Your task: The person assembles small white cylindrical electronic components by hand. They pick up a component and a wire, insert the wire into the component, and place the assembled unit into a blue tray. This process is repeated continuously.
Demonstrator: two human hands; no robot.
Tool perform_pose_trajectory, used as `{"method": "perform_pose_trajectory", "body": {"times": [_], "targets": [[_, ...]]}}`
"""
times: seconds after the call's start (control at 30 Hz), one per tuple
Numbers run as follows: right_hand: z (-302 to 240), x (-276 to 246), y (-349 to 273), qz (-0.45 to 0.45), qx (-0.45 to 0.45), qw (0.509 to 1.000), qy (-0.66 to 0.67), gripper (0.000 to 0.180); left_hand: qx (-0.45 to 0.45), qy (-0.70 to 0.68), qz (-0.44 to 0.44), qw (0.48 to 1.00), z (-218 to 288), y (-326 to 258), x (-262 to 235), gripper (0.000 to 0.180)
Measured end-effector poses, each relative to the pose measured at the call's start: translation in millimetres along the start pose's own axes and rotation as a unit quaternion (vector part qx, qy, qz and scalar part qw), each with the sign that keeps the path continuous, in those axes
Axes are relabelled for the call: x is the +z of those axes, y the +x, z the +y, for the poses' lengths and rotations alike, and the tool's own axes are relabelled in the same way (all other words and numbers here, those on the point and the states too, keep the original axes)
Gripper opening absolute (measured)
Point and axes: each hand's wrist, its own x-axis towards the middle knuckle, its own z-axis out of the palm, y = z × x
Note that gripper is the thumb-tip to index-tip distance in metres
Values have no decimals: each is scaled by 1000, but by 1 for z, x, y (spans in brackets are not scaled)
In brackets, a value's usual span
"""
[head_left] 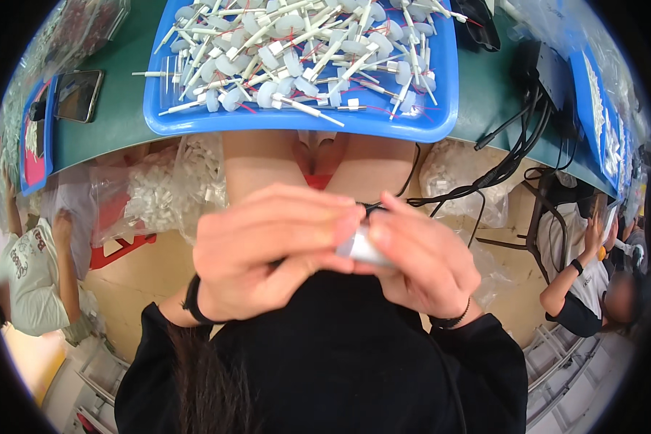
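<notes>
In front of my body, over my lap, both hands come together on a small, smooth white piece (364,249), rounded like a short cylinder. My left hand (257,257) pinches one end with thumb and fingertips. My right hand (430,257) is closed around the other end. The fingers cover much of the piece, so I cannot tell its full shape. Beyond the hands, at the table edge, a blue tray (445,108) is heaped with white stick-like parts (289,61), which have pale round discs and thin red wires.
The green table (123,137) holds a phone (78,95) at left and black cables (517,155) hanging off its right side. Clear bags of white pieces (166,189) sit below the table. Co-workers sit at left (40,278) and right (582,278), near other blue trays (593,108).
</notes>
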Motion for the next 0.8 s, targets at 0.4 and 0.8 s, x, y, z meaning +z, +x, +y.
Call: {"method": "perform_pose_trajectory", "body": {"times": [0.4,0.8], "targets": [[1,17,0,-16,523,719,458,40,-197,-240,35,950,-33,0,16,38],[8,30,3,-72,537,608,581,44,-162,-239,12,957,-36,-6,23,28]]}}
